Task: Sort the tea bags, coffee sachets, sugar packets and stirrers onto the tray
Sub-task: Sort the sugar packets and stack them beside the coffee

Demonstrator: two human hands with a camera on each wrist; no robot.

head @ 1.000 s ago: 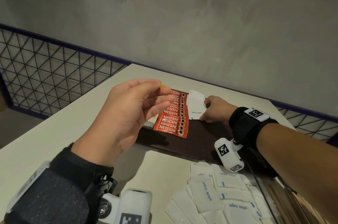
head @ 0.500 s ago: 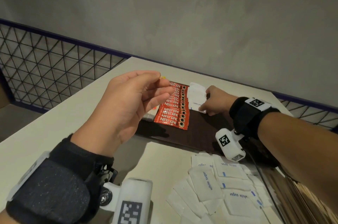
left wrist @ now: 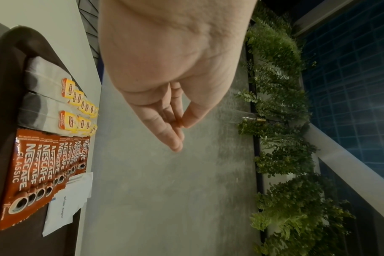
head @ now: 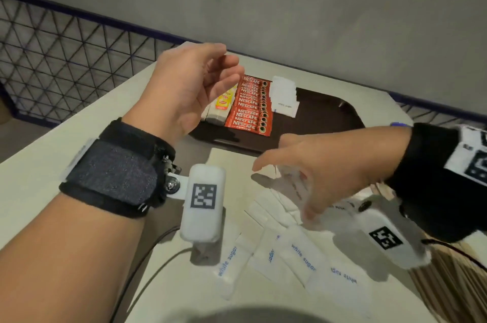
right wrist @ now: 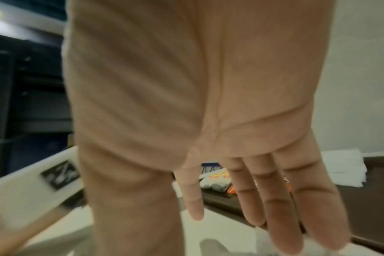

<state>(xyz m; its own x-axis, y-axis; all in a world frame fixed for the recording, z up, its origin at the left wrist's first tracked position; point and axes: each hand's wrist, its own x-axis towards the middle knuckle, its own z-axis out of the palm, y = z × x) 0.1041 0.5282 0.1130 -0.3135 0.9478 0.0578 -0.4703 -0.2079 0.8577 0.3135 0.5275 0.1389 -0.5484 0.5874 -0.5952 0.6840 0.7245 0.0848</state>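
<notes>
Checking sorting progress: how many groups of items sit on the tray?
3: tea bags at the left of the tray, coffee sachets beside them, sugar packets right of those. The left hand may hide more.

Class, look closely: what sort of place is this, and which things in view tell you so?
Probably a hotel or café refreshment station: a dark tray holds rows of Nescafé sachets, Lipton tea bags and white sugar packets, with a plant wall beside it.

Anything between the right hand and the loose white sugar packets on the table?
Nothing visible. The right hand hovers, fingers spread, directly above the loose white sugar packets; the left hand is raised near the tray, off that path.
</notes>
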